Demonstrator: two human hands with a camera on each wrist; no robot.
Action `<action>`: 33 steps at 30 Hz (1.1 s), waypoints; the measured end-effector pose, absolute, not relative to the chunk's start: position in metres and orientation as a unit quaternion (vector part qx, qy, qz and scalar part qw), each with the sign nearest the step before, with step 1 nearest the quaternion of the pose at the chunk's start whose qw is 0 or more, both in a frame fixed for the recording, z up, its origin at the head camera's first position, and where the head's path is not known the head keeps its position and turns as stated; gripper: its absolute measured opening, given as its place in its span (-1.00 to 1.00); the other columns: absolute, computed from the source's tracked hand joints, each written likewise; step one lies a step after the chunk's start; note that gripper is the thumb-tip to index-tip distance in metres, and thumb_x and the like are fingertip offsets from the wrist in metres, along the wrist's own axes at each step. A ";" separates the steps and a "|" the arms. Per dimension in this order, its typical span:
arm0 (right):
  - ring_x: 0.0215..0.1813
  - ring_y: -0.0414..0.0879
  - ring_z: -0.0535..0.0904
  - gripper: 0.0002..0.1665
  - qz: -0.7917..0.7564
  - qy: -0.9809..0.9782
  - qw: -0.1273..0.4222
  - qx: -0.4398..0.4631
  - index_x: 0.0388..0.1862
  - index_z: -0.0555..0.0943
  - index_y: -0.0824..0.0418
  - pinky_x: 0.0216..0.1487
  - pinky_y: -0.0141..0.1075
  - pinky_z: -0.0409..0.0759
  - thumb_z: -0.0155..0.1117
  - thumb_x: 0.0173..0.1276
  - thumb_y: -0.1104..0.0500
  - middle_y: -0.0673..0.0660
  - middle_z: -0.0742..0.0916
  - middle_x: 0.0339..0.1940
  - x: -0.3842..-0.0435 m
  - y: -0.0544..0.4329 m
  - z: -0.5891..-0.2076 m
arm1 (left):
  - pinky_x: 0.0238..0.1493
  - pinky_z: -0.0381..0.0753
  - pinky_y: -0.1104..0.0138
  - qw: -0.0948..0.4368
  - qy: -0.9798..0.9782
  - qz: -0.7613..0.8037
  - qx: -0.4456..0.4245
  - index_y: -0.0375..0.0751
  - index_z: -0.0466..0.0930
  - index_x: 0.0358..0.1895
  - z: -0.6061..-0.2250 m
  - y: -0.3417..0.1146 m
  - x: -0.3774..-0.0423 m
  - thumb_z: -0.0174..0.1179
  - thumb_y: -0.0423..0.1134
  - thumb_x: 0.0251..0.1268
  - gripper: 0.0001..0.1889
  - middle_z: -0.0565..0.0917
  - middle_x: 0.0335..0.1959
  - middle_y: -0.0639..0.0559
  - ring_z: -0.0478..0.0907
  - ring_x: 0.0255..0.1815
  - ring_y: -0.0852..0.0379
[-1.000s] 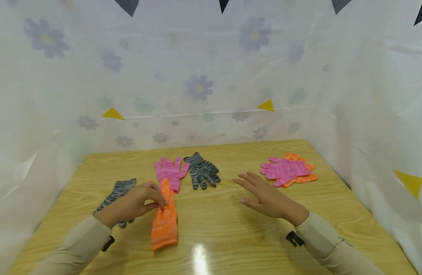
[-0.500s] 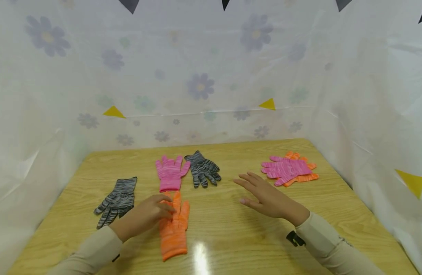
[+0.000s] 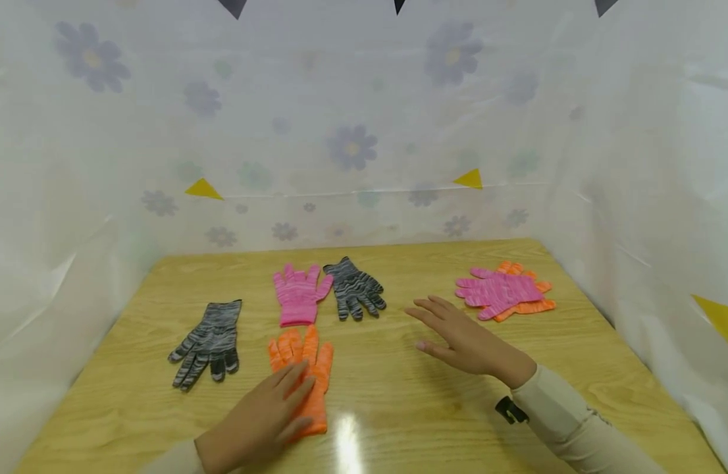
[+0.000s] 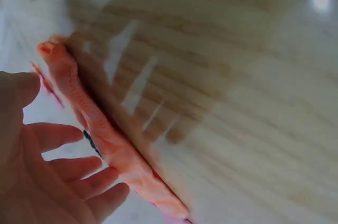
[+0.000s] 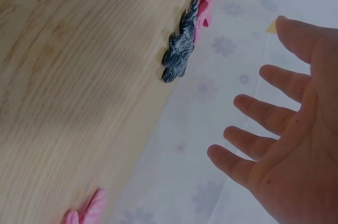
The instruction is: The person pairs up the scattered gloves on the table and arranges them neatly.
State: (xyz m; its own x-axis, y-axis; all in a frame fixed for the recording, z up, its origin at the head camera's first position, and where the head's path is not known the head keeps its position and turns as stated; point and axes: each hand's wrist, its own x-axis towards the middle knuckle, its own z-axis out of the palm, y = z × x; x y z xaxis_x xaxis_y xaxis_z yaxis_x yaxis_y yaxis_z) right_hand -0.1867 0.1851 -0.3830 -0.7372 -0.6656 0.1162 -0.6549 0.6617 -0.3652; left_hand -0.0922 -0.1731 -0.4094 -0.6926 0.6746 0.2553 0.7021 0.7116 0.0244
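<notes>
In the head view an orange knit glove [image 3: 311, 355] lies flat near the front of the table, fingers pointing away from me. My left hand [image 3: 263, 411] is over its palm and cuff, fingers relaxed, hiding part of it. The left wrist view has the hand [image 4: 58, 174] close beside the orange glove [image 4: 103, 123]; whether they touch I cannot tell. Just beyond lies a pink glove [image 3: 298, 296], fingers away from me. My right hand [image 3: 465, 339] hovers over the table with straight fingers, holding nothing, as the right wrist view also has it [image 5: 296, 118].
A grey-black striped glove [image 3: 212, 339] lies at the left, another striped glove [image 3: 356, 289] beside the pink one. At the far right a pink glove [image 3: 506, 291] overlaps an orange glove [image 3: 530, 307]. White flowered sheeting [image 3: 352, 79] encloses the wooden table [image 3: 393, 408].
My left hand pinched the orange glove's finger area, then let go. The glove now lies flatter with its fingers spread, and the hand has moved toward its cuff. My right hand stays put.
</notes>
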 end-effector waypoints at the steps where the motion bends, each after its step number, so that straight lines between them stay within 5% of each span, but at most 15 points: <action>1: 0.53 0.19 0.00 -0.27 -0.195 0.911 0.013 -0.363 0.52 0.16 -0.02 0.41 0.20 0.16 0.08 0.44 -0.13 0.16 0.25 0.50 -0.187 0.185 -0.383 | 0.20 0.44 -0.07 0.063 -0.927 -0.063 -0.363 -0.31 0.38 0.32 -0.422 -0.180 -0.095 -0.53 0.16 0.53 -0.28 0.35 0.34 -0.33 0.34 0.30 -0.29; 4: 0.53 0.19 -0.01 -0.27 -0.196 0.910 0.014 -0.365 0.52 0.16 -0.02 0.41 0.20 0.16 0.07 0.45 -0.13 0.16 0.25 0.51 -0.187 0.184 -0.382 | 0.31 0.24 -0.19 -0.034 -0.930 -0.101 -0.352 -0.13 0.13 0.49 -0.445 -0.192 -0.103 -0.23 0.15 0.51 -0.36 0.09 0.49 -0.27 0.09 0.42 -0.37; 11: 0.54 0.18 -0.03 -0.26 -0.193 0.912 0.024 -0.361 0.52 0.15 -0.03 0.41 0.21 0.15 0.07 0.44 -0.14 0.16 0.25 0.51 -0.186 0.185 -0.385 | 0.35 0.05 -0.29 -0.141 -0.926 -0.132 -0.325 0.00 0.00 0.53 -0.440 -0.194 -0.111 -0.29 0.21 0.49 -0.34 -0.05 0.55 -0.15 -0.12 0.48 -0.39; 14: 0.54 0.18 -0.02 -0.26 -0.187 0.913 0.024 -0.361 0.52 0.15 -0.03 0.41 0.20 0.14 0.06 0.45 -0.15 0.16 0.25 0.51 -0.187 0.185 -0.385 | 0.32 0.01 -0.36 -0.131 -0.927 -0.124 -0.330 0.04 0.04 0.52 -0.433 -0.196 -0.117 -0.23 0.21 0.47 -0.35 0.01 0.54 -0.12 -0.06 0.47 -0.39; 20: 0.53 0.21 0.00 -0.27 -0.187 0.913 0.018 -0.363 0.52 0.16 -0.01 0.40 0.22 0.15 0.05 0.45 -0.15 0.19 0.25 0.50 -0.188 0.186 -0.383 | 0.25 0.24 -0.28 -0.007 -0.941 -0.112 -0.319 -0.13 0.28 0.42 -0.432 -0.193 -0.135 -0.05 0.03 0.48 -0.45 0.22 0.44 -0.25 0.21 0.37 -0.32; 24: 0.52 0.23 0.00 -0.27 -0.186 0.912 0.014 -0.367 0.52 0.16 0.01 0.39 0.24 0.15 0.05 0.46 -0.14 0.21 0.25 0.50 -0.189 0.186 -0.381 | 0.34 0.11 -0.28 -0.070 -0.951 -0.111 -0.279 -0.23 0.14 0.47 -0.433 -0.191 -0.135 -0.09 0.15 0.45 -0.30 0.04 0.49 -0.36 0.00 0.46 -0.35; 28: 0.53 0.20 -0.02 -0.27 -0.187 0.913 0.027 -0.362 0.52 0.15 0.01 0.42 0.21 0.12 0.04 0.46 -0.14 0.18 0.25 0.51 -0.188 0.184 -0.381 | 0.35 -0.05 -0.34 -0.148 -0.953 -0.111 -0.239 -0.11 -0.07 0.54 -0.436 -0.192 -0.131 -0.22 0.33 0.39 -0.18 -0.20 0.54 -0.30 -0.26 0.49 -0.42; 33: 0.52 0.23 0.00 -0.27 -0.183 0.911 0.049 -0.366 0.52 0.17 0.05 0.41 0.21 0.14 0.03 0.47 -0.14 0.21 0.26 0.50 -0.187 0.183 -0.384 | 0.33 -0.17 -0.39 -0.146 -0.954 -0.118 -0.233 0.00 -0.12 0.55 -0.442 -0.194 -0.129 -0.27 0.37 0.38 -0.19 -0.26 0.56 -0.20 -0.36 0.50 -0.38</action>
